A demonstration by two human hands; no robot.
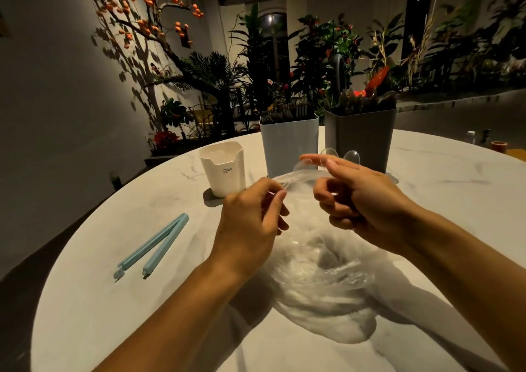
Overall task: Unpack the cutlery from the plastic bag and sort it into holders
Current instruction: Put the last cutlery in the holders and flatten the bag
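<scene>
Clear plastic spoons (327, 162), hard to count because they are see-through, are held up between the two hands; two rounded bowls show past the right hand (361, 198), which has its forefinger and thumb stretched along them and its other fingers curled. The left hand (250, 218) pinches their near end between thumb and fingertips. Below the grip lies the crumpled plastic bag (321, 272) on the round marble table (427, 200). Beyond the grip stand three holders: a white cup (223, 169), a pale blue bin (289, 143) and a grey bin (360, 135), their dark contents unclear. Left of the grip lies one blue bag clip (153, 246), opened.
</scene>
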